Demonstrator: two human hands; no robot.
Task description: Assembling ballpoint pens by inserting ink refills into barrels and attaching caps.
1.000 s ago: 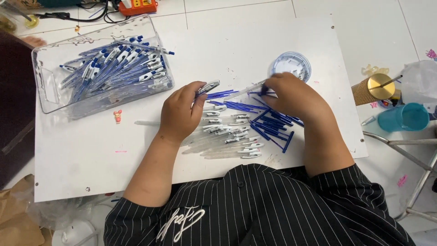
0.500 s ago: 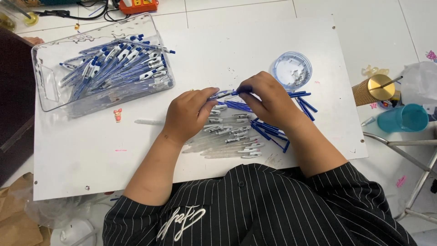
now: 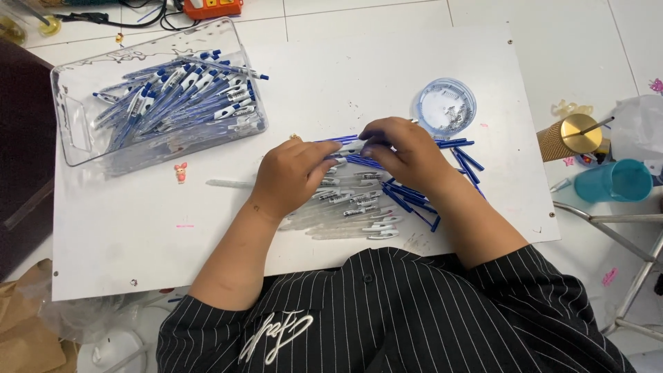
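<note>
Blue-and-clear plastic pen (image 3: 349,146) sits pinched end to end between your left hand (image 3: 293,176) and right hand (image 3: 404,148); keep both grips close and aligned above the loose pen barrels (image 3: 349,211).

A single camera sits on the person's head and looks almost straight down; the striped shirt (image 3: 387,318) fills the bottom edge, so the lens sits just above the chest; the view faces forward over the white board (image 3: 138,235), which lies slightly askew across most of the picture; both hands, left hand (image 3: 293,176) and right hand (image 3: 407,152), meet near the centre, close to the lens; the clear tray (image 3: 76,131) lies at upper left, the teal cup (image 3: 615,181) at the right edge (partly over tiled floor); there is only this one view, so nothing is shared with another.
</note>
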